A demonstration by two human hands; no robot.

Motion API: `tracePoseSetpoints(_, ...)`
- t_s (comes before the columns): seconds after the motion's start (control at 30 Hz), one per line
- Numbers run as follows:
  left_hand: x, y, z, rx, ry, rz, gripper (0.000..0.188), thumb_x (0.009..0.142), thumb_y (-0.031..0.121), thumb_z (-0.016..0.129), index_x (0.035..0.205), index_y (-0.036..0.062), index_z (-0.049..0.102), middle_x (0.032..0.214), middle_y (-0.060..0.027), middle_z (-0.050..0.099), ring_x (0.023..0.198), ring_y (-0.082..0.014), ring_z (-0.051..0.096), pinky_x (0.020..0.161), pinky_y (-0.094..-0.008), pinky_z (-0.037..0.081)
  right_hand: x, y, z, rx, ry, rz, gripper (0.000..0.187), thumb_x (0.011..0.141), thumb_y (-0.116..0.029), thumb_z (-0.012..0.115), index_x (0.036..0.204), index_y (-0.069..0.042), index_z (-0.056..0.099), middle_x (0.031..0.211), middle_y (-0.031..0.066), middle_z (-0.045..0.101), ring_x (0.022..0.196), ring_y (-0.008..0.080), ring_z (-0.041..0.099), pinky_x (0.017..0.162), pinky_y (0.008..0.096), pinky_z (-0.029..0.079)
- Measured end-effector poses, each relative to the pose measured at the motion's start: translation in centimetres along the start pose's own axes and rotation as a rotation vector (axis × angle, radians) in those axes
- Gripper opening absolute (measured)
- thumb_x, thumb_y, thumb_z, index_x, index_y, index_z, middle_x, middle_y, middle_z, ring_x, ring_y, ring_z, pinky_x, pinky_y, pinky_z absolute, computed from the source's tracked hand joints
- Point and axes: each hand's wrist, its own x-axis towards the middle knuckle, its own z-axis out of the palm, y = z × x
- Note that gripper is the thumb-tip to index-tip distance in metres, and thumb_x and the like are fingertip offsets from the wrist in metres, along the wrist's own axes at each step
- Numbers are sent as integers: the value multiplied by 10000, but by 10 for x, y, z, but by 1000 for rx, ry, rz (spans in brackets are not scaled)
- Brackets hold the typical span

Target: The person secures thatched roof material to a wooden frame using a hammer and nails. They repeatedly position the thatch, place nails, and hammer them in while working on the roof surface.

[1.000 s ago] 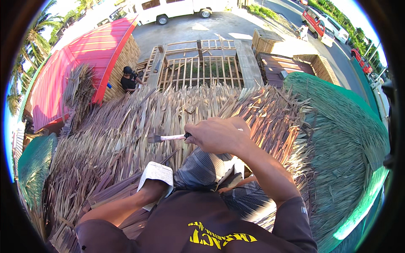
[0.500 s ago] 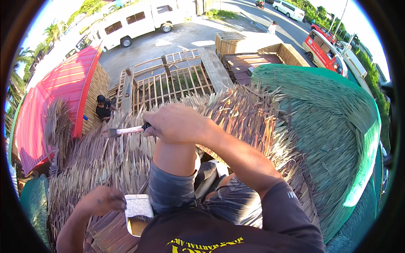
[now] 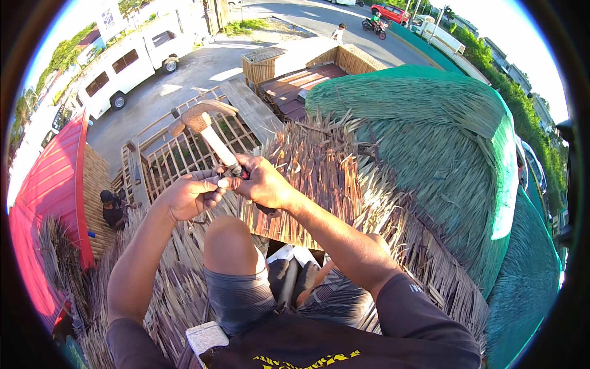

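Note:
My right hand (image 3: 265,184) is closed round the dark grip of a claw hammer (image 3: 215,138), its rusty head raised up and to the left. The hammer's shaft is pale. Close beside it, my left hand (image 3: 192,195) pinches a small dark nail-like piece (image 3: 220,170), and its fingertips meet my right thumb. The piece is too small to make out fully. Both hands are above dried-leaf thatch (image 3: 307,178), over my bent knee. A white container (image 3: 206,337) sits beside my left thigh, partly hidden by my shirt.
Beyond the thatch lies a slatted timber frame (image 3: 184,154). A red metal roof (image 3: 52,166) is at the left, with a person (image 3: 112,209) beside it. Green netting covers thatch (image 3: 424,141) at the right. Below my feet is a dark gap (image 3: 276,246) in the roof.
The hammer has swung from pointing left to head up. My left hand has risen from the white container to meet my right hand. The view has turned to the right.

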Motion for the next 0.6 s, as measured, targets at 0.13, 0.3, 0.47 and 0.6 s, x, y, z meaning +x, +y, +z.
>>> tracePoseSetpoints(0.13,68,-17,-41,6,42,-159,279,989,102,636,1263,79,591,987,-22,694,796,-115,642,708,-254,545,13,52,-10,42,214,124,187,909,-122,759,1051,-31,677,743,-21,580,666,80,521,668,266,482)
tracePoseSetpoints(0.3,154,-109,-87,-246,46,-205,168,1053,173,551,1168,68,614,938,0,701,823,-82,685,717,-213,583,17,161,-31,-81,393,255,200,967,-150,657,975,43,604,765,86,694,703,168,712,645,314,541)
tracePoseSetpoints(0.47,196,-214,-133,45,242,-301,193,1003,159,645,1148,36,674,972,-29,718,844,-106,679,767,-248,554,-32,296,-35,-191,403,487,324,916,-272,744,1028,12,639,753,129,653,686,227,646,665,389,516)
tracePoseSetpoints(0.6,176,-281,-184,666,602,-115,182,945,91,677,1092,-7,721,909,-59,720,818,-126,648,765,-267,513,-101,368,-22,-347,318,827,399,917,-384,720,1006,-8,624,760,154,630,700,320,625,664,447,493)
